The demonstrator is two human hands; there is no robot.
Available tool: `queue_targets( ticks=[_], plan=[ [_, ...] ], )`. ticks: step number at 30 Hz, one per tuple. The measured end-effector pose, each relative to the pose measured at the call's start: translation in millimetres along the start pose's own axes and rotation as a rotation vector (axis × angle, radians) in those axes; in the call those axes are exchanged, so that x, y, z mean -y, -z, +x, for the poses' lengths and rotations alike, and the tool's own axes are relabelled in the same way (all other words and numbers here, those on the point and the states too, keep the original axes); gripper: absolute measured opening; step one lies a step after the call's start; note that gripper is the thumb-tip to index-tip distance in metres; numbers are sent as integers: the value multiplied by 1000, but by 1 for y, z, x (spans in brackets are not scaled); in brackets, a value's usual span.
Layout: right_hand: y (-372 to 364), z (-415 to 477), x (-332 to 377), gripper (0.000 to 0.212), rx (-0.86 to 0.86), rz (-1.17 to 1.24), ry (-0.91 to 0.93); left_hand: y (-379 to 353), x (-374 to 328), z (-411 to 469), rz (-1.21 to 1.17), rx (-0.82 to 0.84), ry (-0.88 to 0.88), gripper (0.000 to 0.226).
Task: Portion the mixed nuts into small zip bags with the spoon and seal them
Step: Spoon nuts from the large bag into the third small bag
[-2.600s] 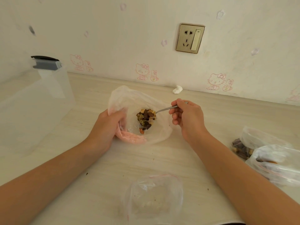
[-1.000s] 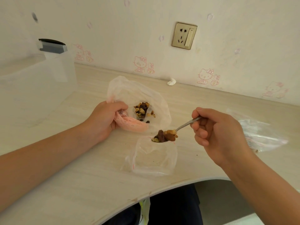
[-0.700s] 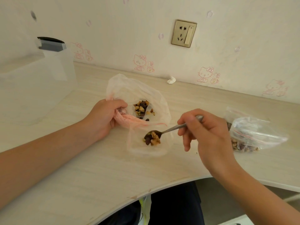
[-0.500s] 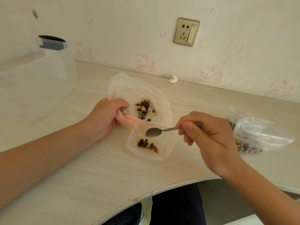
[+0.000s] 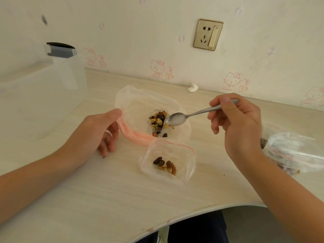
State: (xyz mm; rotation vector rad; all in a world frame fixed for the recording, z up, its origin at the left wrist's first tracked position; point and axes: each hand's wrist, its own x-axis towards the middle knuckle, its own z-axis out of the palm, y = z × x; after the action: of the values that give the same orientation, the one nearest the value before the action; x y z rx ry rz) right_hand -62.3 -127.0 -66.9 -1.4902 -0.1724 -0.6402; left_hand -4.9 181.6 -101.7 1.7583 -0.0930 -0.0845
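On the tabletop, nearest the person, a small zip bag lies with its mouth open and a few loose nuts inside. Just beyond it the left hand rests with fingers loosely curled, holding nothing, beside the rolled pink rim of the large bag. The right hand grips the spoon by its handle, its empty bowl hovering over the mixed nuts heaped in that large bag. Filled bags lie further right.
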Motion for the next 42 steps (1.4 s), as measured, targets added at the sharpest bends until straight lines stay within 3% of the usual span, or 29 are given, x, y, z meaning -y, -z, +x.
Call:
queue_targets(
  ticks=[5, 10, 14, 16, 17, 20, 22, 26, 28, 32, 35, 38, 42],
  plan=[
    [-28, 34, -28, 28, 172, -124, -23, -18, -9, 26, -53, -69, 79, 58],
    [-49, 61, -49, 29, 195, -244, 5, -38, -11, 66, 43, 4, 146, 16],
    [-49, 73, -59, 29, 171, -285, 25, -52, -12, 88, 84, -18, 153, 29],
    [-45, 71, -62, 28, 165, -294, 32, -53, -12, 95, 104, -31, 137, 18],
    [-42, 70, -62, 27, 157, -301, 39, -54, -13, 96, 100, -12, 121, 9],
    [-34, 70, -56, 27, 105, -324, 56, -50, -15, 97, 197, 117, 79, 28],
    [-31, 72, -53, 28, 70, -346, 65, -48, -19, 96, 359, 178, 41, 28],
    [-32, 71, -52, 29, 72, -379, 34, -44, -25, 96, 458, 213, 117, 27],
    [-32, 70, -53, 30, 80, -359, 9, -43, -25, 95, 401, 204, 156, 24],
    [-31, 68, -56, 31, 64, -242, -62, -46, -27, 90, -10, 245, 276, 21],
    [-34, 67, -61, 32, 69, -194, -139, -50, -26, 87, -185, 302, 275, 15],
    [-35, 67, -68, 32, 46, -150, -256, -50, -24, 86, -248, 346, 279, 13],
    [-34, 69, -73, 29, -59, -72, -416, -46, -26, 88, -156, 343, 265, 16]
  ],
)
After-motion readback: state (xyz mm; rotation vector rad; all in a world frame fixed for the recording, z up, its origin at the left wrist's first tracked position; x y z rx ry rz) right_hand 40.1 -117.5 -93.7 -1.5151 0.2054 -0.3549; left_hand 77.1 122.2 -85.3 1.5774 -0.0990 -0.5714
